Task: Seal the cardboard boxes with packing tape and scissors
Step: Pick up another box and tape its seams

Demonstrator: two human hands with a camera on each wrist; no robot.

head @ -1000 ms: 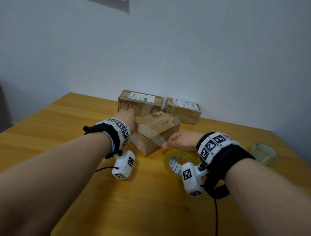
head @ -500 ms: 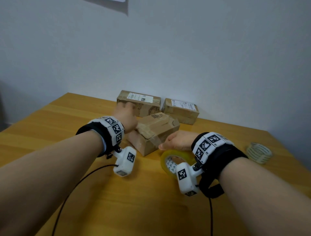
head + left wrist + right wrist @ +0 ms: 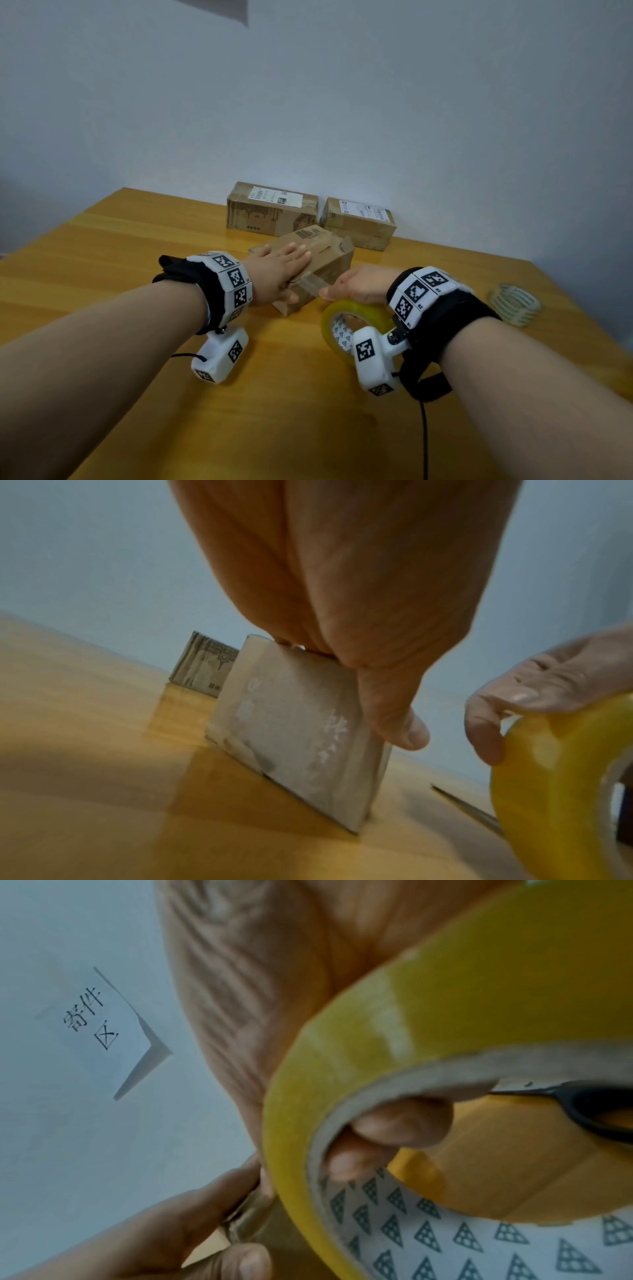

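The small cardboard box (image 3: 308,267), mid-counter ahead of two boxes by the far edge, is pressed flat by the left hand (image 3: 277,270), fingers extended. The tape roll (image 3: 346,325) is clasped by the right hand (image 3: 359,287). Slackened tension could wrinkle the strip; lifted pressure could shift the box.

Head view high above table (image 3: 137,428); wrist views close, sharing tape roll (image 3: 555,791).

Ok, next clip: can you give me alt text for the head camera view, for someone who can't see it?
A person's left hand presses flat on a small brown cardboard box on a wooden table, while the right hand grips a yellow roll of packing tape, a clear strip running to the box. Two labelled cardboard boxes sit by the wall; a clear tape roll lies far right.
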